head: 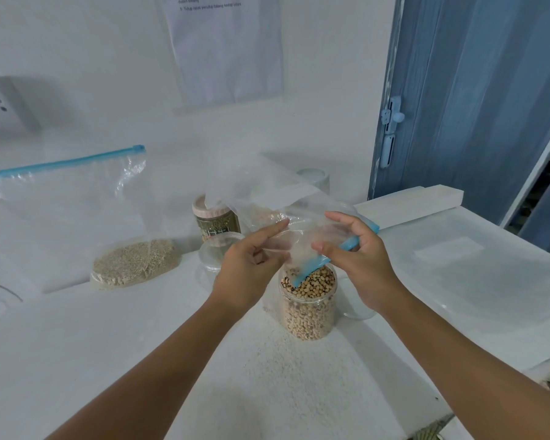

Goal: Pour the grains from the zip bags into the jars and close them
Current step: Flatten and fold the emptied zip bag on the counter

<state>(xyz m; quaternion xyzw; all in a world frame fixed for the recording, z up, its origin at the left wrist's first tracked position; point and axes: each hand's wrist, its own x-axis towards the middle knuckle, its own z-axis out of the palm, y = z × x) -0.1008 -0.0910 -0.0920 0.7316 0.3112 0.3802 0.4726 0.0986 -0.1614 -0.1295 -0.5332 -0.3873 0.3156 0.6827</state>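
Head view, looking down at a white table set against a white wall. A printed sheet hangs on the wall, a socket sits at far left, and a blue folding door stands at right. A pale block lies at the table's back right.

Both hands hold an upturned clear bag just above an open jar. The left hand pinches the plastic, index finger stretched along it. The right hand grips the bag's mouth with curled fingers and thumb; the blue zip strip dips into the jar's opening.

The jar is clear and nearly full of tan beans with dark eyes. The bag looks almost empty.

Behind the left hand stands an empty clear jar, and behind that a pink-lidded jar of dark green grains. At left, a second bag with a blue zip leans on the wall, pale grain pooled in its bottom.
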